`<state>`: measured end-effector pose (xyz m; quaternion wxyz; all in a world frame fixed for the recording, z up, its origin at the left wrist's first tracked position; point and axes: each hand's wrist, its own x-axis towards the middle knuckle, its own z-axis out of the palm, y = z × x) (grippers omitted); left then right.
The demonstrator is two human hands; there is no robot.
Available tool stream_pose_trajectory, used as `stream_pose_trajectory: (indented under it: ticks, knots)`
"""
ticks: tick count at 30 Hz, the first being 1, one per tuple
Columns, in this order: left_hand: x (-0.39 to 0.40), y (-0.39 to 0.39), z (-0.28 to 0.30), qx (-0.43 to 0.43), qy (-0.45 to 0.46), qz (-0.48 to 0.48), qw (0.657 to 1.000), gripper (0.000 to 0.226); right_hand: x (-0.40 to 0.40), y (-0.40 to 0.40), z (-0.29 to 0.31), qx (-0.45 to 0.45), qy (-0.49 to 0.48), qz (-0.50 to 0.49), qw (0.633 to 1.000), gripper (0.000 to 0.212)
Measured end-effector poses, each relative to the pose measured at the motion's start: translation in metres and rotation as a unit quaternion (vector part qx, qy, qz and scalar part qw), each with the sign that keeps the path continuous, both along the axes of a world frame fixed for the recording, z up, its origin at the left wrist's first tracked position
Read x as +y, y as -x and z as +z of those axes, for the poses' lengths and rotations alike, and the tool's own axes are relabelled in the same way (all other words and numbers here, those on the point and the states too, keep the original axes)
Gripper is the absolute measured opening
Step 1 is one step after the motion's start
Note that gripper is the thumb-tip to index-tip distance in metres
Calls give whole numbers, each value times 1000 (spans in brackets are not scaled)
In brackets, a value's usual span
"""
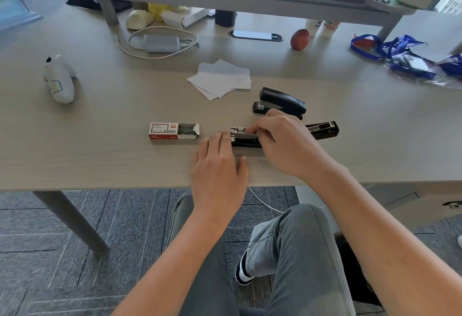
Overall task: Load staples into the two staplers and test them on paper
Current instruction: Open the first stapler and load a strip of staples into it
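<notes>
A person's right hand point(282, 140) pinches staples into the opened stapler point(322, 129) at the desk's near edge, left hand point(217, 163) loose-fingered, steadying its front; closing its lid comes next, likely; second stapler point(281, 103) waits shut just beyond

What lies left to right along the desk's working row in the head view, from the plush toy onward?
Plush toy → staple box → left hand → right hand → open stapler's flipped-back top.
</notes>
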<state>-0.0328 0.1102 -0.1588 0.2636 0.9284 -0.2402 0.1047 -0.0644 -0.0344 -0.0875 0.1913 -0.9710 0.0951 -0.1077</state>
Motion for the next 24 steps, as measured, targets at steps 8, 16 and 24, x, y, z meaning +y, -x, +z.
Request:
stream_pose_trajectory:
  ticks: [8, 16, 24]
  knots:
    - [2, -1, -1, -5, -6, -11, 1000, 56, 9, -7, -3, 18, -37, 21, 999, 37]
    - [1, 4, 2, -23, -32, -25, 999, 67, 2, 36, -8, -110, -330, -138, 927, 13]
    - [-1, 7, 0, -38, -48, -24, 998, 58, -29, 59, -15, -175, -713, -306, 607, 21]
